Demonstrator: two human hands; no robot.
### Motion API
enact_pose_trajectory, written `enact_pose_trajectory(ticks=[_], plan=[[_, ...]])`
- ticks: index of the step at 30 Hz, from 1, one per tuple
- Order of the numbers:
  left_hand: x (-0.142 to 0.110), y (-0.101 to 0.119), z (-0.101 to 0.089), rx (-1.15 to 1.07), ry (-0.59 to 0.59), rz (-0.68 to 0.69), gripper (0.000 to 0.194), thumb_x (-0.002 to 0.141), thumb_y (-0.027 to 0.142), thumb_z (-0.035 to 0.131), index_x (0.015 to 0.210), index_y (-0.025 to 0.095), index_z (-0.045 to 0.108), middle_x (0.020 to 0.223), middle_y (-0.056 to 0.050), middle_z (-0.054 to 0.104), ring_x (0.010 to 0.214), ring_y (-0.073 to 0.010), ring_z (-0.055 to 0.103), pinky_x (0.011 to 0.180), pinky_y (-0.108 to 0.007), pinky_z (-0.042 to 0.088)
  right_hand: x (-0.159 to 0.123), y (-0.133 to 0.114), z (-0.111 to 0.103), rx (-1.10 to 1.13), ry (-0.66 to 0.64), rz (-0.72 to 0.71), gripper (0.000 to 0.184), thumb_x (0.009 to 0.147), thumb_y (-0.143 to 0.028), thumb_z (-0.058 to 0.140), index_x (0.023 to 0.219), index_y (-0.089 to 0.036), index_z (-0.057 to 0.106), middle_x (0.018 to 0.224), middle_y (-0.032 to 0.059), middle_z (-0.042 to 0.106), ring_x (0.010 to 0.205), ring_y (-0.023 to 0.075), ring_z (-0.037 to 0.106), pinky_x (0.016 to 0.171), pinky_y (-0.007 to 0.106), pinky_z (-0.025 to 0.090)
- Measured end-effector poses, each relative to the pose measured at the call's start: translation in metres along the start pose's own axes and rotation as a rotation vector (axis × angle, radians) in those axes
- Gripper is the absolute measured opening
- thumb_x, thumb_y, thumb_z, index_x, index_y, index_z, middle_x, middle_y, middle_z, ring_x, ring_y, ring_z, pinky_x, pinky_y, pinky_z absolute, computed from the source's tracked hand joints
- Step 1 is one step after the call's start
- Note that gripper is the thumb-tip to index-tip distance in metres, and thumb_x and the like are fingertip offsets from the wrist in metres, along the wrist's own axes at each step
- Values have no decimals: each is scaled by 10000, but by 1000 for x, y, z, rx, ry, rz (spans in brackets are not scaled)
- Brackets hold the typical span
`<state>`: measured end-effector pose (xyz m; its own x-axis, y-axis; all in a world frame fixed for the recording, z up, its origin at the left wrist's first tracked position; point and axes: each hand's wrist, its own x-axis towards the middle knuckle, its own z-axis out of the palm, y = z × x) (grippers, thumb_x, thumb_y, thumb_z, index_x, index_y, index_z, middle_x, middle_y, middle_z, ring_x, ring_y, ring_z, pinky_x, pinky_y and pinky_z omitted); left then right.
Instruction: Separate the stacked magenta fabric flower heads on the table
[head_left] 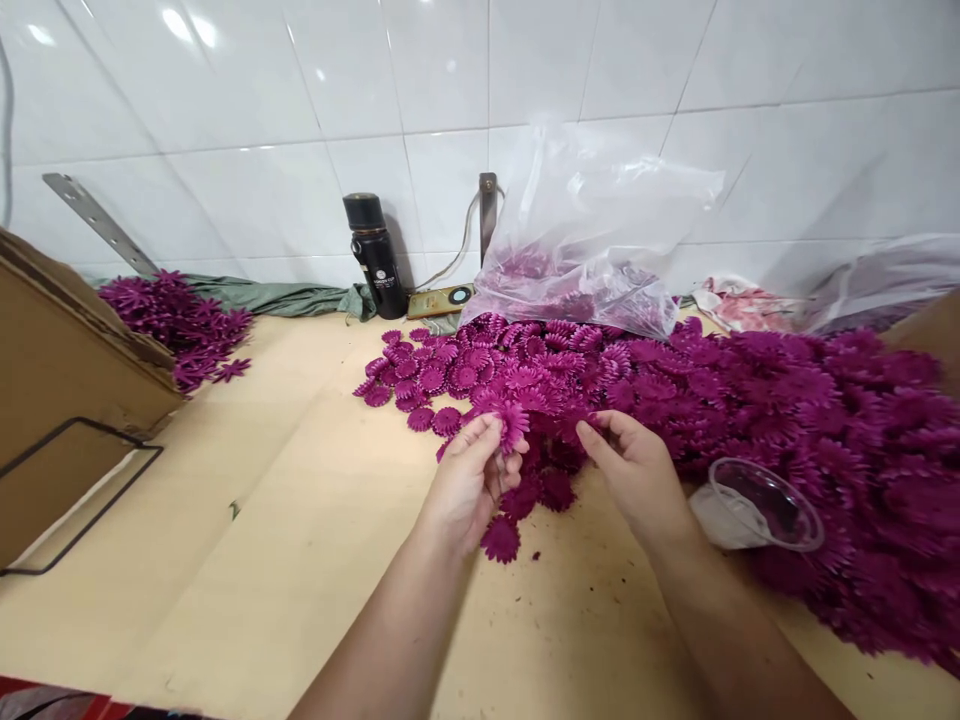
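Note:
My left hand [466, 470] pinches a magenta artificial flower [514, 426] between thumb and fingers, its narrow petals fanned toward the right. To the right of it, my right hand [634, 465] is closed in a pinch on a darker magenta petal piece [570, 425], partly lost against the pile behind. Under and beyond both hands spreads a big heap of magenta petal pieces [720, 385]. One scalloped petal piece [501, 540] lies flat on the table just below my left hand.
A clear plastic cup [750, 510] with whitish contents sits by my right forearm. Behind the heap stand a plastic bag [592, 230] and a black bottle [375, 260]. At left, a cardboard box [67, 400] and wire frame [97, 510] adjoin star-shaped purple pieces [180, 325].

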<state>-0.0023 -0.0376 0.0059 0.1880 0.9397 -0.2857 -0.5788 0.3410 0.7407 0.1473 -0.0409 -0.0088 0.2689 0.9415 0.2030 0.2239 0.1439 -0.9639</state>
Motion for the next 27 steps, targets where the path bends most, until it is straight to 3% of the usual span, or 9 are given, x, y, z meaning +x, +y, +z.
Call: enact_pose_trajectory(ticks=[3,8,12,16,18,27], plan=[[-2,-2,2,-123,-48,-162,141,806,279,565,762,148,539,609,-3,582,445,-43,448,421,-142,350,1,2,-2,-87,-13,-30,316,742,-485,539,638,-186,531,573,-17,474,557,128,426,536,263,358],[-2,3,1,-244,-96,-251,407,890,454,356,774,130,574,623,-31,566,450,-55,453,406,-150,352,-2,2,0,-192,14,-95,353,777,-483,499,572,-203,441,538,-40,371,533,111,351,508,252,295],[-2,3,1,-182,-117,-195,470,812,583,420,789,142,582,629,-28,576,460,-72,469,387,-164,354,-5,0,3,-185,-8,-90,415,771,-501,525,522,-212,360,506,-54,307,495,96,304,469,244,257],[0,-3,-1,-23,-40,-82,244,702,365,676,739,149,569,590,12,584,455,-50,472,417,-147,355,-8,-2,6,-107,-73,-92,425,756,-522,551,529,-207,379,522,-51,309,506,95,303,472,240,273],[0,-6,-2,88,-8,-18,243,625,297,744,714,147,575,550,26,582,451,-44,475,444,-148,356,-9,-4,7,-48,-102,-91,414,744,-528,566,543,-205,401,530,-48,320,512,97,307,471,237,284],[8,-13,-5,359,-12,212,344,612,417,724,566,162,497,439,78,418,420,-45,340,449,-189,264,-11,-11,3,140,-229,-9,301,705,-473,645,643,-197,544,579,-29,435,528,102,374,470,226,345]])
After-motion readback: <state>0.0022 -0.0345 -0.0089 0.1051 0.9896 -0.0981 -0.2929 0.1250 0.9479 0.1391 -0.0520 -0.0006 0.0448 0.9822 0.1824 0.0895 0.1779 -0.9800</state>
